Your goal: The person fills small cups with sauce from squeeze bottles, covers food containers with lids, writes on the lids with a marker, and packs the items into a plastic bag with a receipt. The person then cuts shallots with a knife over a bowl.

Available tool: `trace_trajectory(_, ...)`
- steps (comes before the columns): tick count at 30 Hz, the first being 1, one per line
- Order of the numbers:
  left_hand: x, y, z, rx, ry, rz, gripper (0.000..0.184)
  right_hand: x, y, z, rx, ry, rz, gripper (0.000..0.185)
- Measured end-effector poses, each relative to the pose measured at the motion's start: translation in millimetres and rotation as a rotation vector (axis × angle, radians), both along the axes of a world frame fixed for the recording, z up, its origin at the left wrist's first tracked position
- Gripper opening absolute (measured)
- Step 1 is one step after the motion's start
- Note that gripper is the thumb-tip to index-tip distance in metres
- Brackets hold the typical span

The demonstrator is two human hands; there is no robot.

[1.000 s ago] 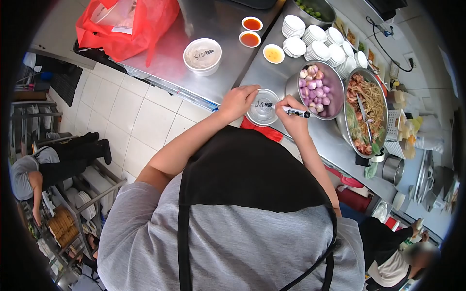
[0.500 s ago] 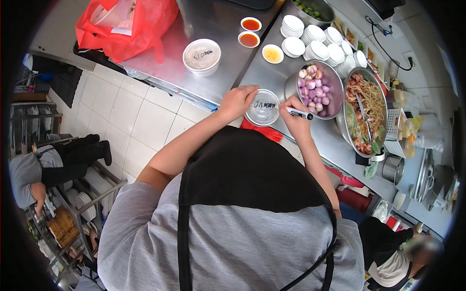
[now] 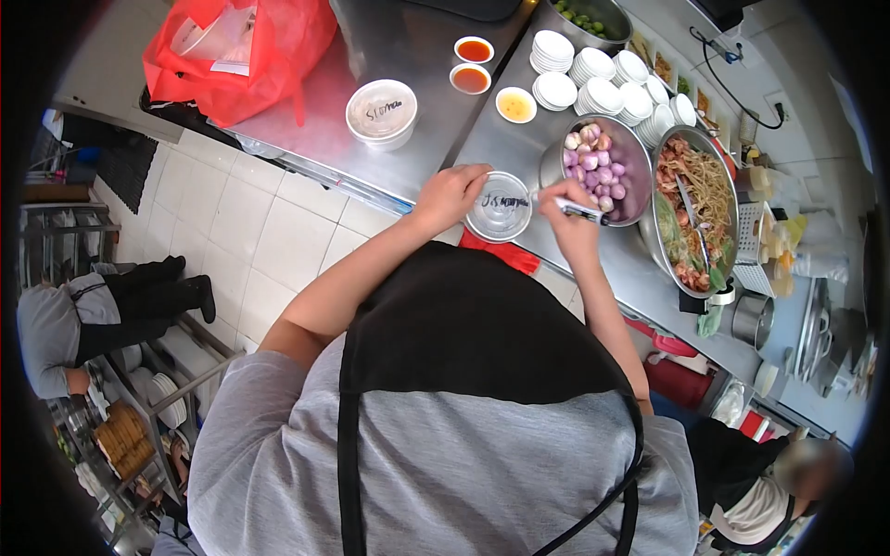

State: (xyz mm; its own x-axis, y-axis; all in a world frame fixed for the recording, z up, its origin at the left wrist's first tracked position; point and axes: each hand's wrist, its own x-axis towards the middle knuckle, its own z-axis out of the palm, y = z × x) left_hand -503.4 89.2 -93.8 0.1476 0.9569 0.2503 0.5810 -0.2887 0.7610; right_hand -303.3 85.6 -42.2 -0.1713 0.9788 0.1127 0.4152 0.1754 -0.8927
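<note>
Right hand (image 3: 569,209) and marker (image 3: 584,213) shifted rightward since earlier frame; writing on lid (image 3: 498,222) longer. Lid near front edge of counter (image 3: 501,144). Left hand (image 3: 448,196) at lid's left rim, fingers extended; whether pinching, cannot tell. Right fingers pinch marker near right rim: could skid off, smear ink. Loose left hold could let lid turn. Bowl (image 3: 634,199) beyond: knuckles could bump it.
</note>
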Motion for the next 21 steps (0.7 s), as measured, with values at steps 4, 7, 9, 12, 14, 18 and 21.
trace_trajectory(4,-8,11,36,-0.186,-0.122,0.118,0.038,-6,7,55,-0.037,0.297,-0.143,0.018)
trace_trajectory(7,0,19,71,-0.145,-0.390,-0.136,0.051,0,8,83,-0.161,0.446,-0.039,0.013)
trace_trajectory(9,14,17,95,-0.145,-0.442,-0.214,0.054,-8,2,96,-0.078,0.470,-0.064,0.009)
trace_trajectory(12,29,18,115,-0.141,-0.471,-0.335,0.061,-10,-1,106,0.016,0.484,-0.074,0.015)
trace_trajectory(14,38,19,121,-0.179,-0.507,-0.358,0.061,-5,1,99,0.130,0.429,-0.063,0.020)
trace_trajectory(18,53,20,128,-0.143,-0.449,-0.408,0.061,3,0,97,0.208,0.352,-0.026,0.022)
trace_trajectory(21,69,23,125,-0.159,-0.486,-0.443,0.063,8,-1,89,0.183,0.345,-0.059,0.023)
